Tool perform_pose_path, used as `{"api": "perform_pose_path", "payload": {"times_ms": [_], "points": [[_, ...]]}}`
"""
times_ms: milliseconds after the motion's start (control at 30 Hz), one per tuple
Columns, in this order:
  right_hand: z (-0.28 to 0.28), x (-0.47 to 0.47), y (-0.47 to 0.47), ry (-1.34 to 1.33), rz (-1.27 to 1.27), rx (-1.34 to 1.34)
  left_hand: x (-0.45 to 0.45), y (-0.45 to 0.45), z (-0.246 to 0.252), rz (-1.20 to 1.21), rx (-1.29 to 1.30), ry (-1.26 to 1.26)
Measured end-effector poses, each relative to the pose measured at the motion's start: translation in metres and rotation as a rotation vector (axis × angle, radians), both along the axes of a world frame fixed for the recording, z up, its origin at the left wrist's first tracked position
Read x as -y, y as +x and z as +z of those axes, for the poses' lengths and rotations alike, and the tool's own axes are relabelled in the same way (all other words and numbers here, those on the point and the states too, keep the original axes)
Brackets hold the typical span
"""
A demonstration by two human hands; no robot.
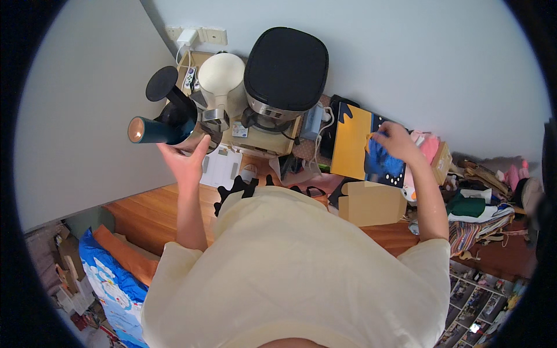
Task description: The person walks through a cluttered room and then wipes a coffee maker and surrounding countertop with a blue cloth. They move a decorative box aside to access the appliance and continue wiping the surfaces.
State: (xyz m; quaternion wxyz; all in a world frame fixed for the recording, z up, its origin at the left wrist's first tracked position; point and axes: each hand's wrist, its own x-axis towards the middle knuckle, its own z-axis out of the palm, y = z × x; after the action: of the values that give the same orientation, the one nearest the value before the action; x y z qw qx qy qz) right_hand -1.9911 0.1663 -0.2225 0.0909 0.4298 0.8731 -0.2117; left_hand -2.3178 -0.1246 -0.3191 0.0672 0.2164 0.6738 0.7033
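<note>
My left hand (187, 161) grips a shiny metal container (191, 141) from below, at the left front of a small wooden stand (256, 141). From the container lean a dark green bottle (152, 131) with a copper-coloured end and a black item with a round flat top (162, 83). A cream kettle (221, 74) stands just behind, beside a coffee maker with a black top (286, 69). To the right, my right hand (395, 141) has its fingers closed on a crumpled blue thing (383, 161), blurred, above a yellow and dark blue box (352, 139).
A charger (187, 37) sits in the wall socket behind the stand. An open cardboard box (373, 203) lies on the right, near heaped clothes and bags (478, 209). A white scale (221, 166) is on the wooden floor. Bedding (113, 291) is at lower left.
</note>
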Motion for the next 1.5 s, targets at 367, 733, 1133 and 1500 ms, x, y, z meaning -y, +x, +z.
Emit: {"api": "perform_pose_path", "payload": {"times_ms": [367,733,1133,1500], "points": [[0.021,-0.023,-0.16,-0.513,-0.099,-1.139,0.018,0.0,-0.004,0.035,-0.007,0.015],[-0.083,-0.053,-0.277,0.526,0.183,-0.622,0.032,0.003,-0.013,0.1,-0.059,-0.002],[-0.066,0.049,-0.23,0.598,0.645,-0.663,0.018,0.012,0.001,0.042,0.195,-0.044],[-0.081,-0.035,-0.182,0.536,0.305,-0.674,0.0,0.015,0.005,0.02,0.058,-0.01]]}}
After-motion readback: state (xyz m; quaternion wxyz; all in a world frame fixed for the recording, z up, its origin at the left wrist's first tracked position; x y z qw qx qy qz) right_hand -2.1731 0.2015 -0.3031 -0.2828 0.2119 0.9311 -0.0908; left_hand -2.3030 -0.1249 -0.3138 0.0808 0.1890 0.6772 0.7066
